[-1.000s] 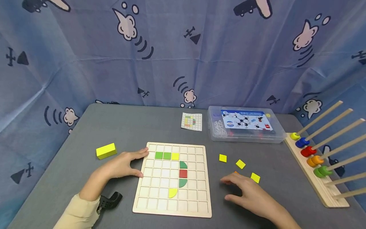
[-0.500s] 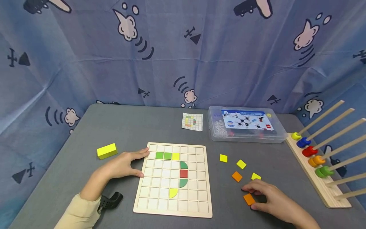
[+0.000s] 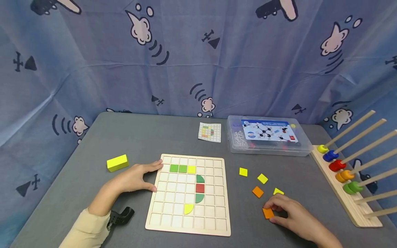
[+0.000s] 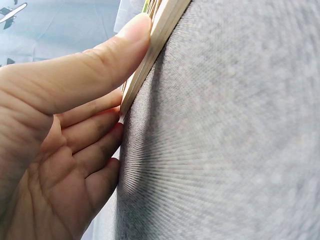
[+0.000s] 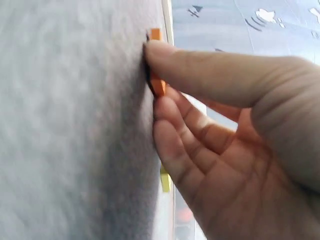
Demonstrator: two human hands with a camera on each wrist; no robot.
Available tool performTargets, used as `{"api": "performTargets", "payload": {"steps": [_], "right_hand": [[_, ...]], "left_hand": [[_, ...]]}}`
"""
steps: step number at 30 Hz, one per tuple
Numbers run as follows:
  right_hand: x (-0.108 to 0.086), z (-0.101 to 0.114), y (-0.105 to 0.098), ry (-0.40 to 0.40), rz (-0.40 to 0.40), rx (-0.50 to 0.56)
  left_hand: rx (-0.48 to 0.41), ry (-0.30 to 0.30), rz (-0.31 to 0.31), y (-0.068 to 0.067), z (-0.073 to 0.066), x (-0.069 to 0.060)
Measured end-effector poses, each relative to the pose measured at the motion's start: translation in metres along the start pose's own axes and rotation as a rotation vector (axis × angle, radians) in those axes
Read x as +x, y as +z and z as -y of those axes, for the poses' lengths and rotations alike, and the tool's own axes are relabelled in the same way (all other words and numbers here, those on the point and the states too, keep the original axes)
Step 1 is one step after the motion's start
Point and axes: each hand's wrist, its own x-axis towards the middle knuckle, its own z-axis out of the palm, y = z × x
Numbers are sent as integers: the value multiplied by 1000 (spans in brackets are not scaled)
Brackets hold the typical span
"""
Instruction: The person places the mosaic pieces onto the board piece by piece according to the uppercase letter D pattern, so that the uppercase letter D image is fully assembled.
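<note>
My left hand (image 3: 136,179) rests against the left side of the wooden grid board (image 3: 173,225), thumb and fingertips touching its edge. In the left wrist view the thumb (image 4: 132,30) lies on the board's rim (image 4: 165,35). On the board sit two green squares (image 3: 178,168), a yellow square (image 3: 191,169), a red square (image 3: 200,188), two dark green curved pieces (image 3: 200,198) and a yellow curved piece (image 3: 188,208). To the right of the board, my right hand (image 3: 289,213) pinches an orange square tile (image 3: 267,213) between thumb and fingers, low over the table.
Loose by the right hand lie another orange tile (image 3: 257,192) and several yellow tiles (image 3: 262,178), one partly hidden. Behind are a printed pattern card (image 3: 209,132) and a clear plastic box (image 3: 270,148). A peg stand with rings (image 3: 347,193) is far right; a yellow block (image 3: 117,163) lies left.
My right hand has moved right and toward the near side, uncovering an orange tile, and now pinches the other one, shifted slightly left. The left hand stays at the board.
</note>
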Motion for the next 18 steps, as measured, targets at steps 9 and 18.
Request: {"api": "performTargets", "payload": {"steps": [9, 18], "right_hand": [[12, 38, 5, 41, -32, -11], [39, 94, 28, -201, -124, 6]], "left_hand": [[-2, 4, -1, -1, -2, 0], [-4, -13, -3, -1, -3, -1]]}}
